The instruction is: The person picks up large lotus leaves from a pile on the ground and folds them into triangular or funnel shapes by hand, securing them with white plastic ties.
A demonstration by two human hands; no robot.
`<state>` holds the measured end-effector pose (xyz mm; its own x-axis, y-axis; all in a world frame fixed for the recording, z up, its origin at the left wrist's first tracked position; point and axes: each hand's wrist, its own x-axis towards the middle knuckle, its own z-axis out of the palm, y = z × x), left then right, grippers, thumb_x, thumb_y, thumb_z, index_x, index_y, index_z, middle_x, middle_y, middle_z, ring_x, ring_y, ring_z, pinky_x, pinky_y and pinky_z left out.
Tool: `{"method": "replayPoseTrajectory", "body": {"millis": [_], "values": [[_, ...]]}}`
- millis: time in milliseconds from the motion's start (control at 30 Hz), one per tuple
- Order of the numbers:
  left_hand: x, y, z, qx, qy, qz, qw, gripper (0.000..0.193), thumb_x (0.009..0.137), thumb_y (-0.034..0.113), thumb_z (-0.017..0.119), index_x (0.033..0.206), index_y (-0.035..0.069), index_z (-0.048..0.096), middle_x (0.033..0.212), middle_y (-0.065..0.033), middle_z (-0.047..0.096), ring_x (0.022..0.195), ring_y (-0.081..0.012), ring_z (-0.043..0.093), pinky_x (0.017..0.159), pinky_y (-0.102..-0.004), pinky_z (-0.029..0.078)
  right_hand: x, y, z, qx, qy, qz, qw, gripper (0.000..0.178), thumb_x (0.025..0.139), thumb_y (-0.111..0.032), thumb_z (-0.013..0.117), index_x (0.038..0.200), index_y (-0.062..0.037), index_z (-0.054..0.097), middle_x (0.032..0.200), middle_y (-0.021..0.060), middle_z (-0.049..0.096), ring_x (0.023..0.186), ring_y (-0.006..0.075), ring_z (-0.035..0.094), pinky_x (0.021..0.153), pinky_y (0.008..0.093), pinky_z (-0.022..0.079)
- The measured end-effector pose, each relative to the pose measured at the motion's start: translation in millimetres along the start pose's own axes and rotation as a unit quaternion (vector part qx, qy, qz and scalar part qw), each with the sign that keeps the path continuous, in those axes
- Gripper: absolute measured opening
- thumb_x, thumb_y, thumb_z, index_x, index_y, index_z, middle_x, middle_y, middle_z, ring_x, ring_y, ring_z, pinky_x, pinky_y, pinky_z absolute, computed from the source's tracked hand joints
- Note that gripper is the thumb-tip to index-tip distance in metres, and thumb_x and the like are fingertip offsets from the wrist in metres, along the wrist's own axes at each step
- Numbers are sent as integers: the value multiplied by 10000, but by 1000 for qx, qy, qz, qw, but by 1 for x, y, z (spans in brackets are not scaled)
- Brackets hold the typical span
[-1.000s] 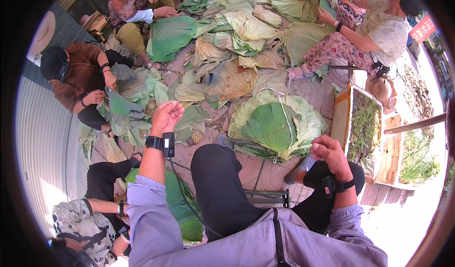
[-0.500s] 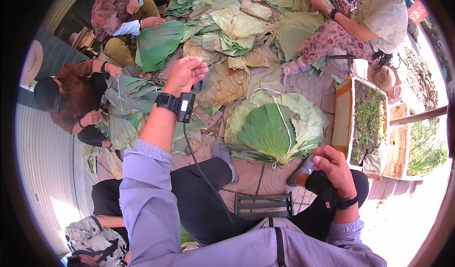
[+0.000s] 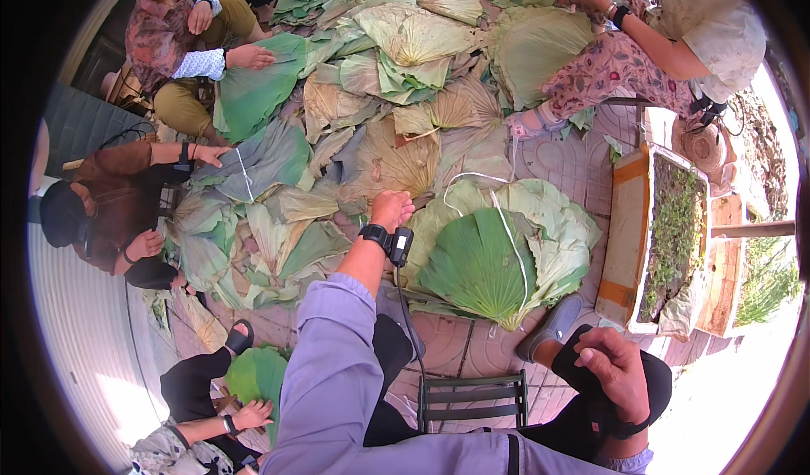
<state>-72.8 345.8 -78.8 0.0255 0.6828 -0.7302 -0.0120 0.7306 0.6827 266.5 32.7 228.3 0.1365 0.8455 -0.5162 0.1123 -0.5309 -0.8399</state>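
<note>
A tall stack of large dried lotus leaves (image 3: 557,239) with a broad green leaf (image 3: 472,256) on top lies on the paving between my feet. White string (image 3: 508,222) crosses the stack, and a loop of it curves over the upper left. Just off the stack's upper left edge is my left hand (image 3: 392,210), fingers bent together, with nothing seen in them. Over my right knee, my right hand (image 3: 613,367) is curled with the thumb against the fingers. It appears to hold nothing and is apart from the leaves.
Loose dried leaves (image 3: 388,154) cover the ground ahead. Seated people handle leaves at far left, left, lower left and far right. A planter box (image 3: 629,239) stands at right. A dark green slatted stool (image 3: 472,397) is between my legs.
My left hand has moved right and nearer, down to the stack's edge. The right hand has curled in more over the knee. The view has shifted, showing more of the person at lower left.
</note>
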Motion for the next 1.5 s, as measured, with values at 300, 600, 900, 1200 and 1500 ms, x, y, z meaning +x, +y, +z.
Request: {"method": "replayPoseTrajectory", "body": {"millis": [300, 600, 900, 1200, 1500], "values": [[61, -53, 11, -210, -37, -98, 972, 574, 936, 262, 681, 1381, 10, 421, 1363, -206, 525, 1145, -334, 598, 931, -443, 522, 17, 2, 0, -55, 24, 34, 998, 120, 908, -49, 673, 991, 27, 634, 844, 48, 646, 770, 114, 606, 716, 259, 488], [56, -45, 17, -426, 58, -24, 902, 256, 878, 84, 708, 1082, 21, 566, 1121, -132, 572, 1145, -342, 590, 981, -496, 499, 19, -2, -1, -117, 5, -12, 993, 146, 886, -55, 697, 1000, 21, 647, 879, 97, 636, 772, 202, 620, 720, 300, 494], [29, 76, -56, -366, 25, 265, 892, 152, 876, -21, 661, 1001, 52, 614, 952, -81, 662, 896, -232, 646, 872, -398, 539, 12, -1, -2, -131, 8, -33, 991, 151, 875, -61, 702, 989, 22, 645, 888, 104, 627, 780, 225, 620, 720, 311, 495], [42, 62, -109, -171, 51, 271, 946, 193, 847, 4, 602, 1036, 42, 607, 966, -76, 668, 963, -198, 665, 886, -341, 515, 12, -3, 0, -144, 4, -25, 989, 157, 870, -61, 703, 993, 13, 640, 867, 110, 612, 765, 239, 620, 704, 316, 494], [73, -64, -55, -263, 16, -59, 963, 541, 915, 143, 629, 1412, 113, 417, 1401, -244, 441, 1264, -403, 500, 1020, -486, 468, 17, -5, 3, -186, 4, -14, 982, 168, 866, -58, 703, 1004, 7, 635, 851, 113, 593, 740, 252, 600, 686, 327, 485]]}}
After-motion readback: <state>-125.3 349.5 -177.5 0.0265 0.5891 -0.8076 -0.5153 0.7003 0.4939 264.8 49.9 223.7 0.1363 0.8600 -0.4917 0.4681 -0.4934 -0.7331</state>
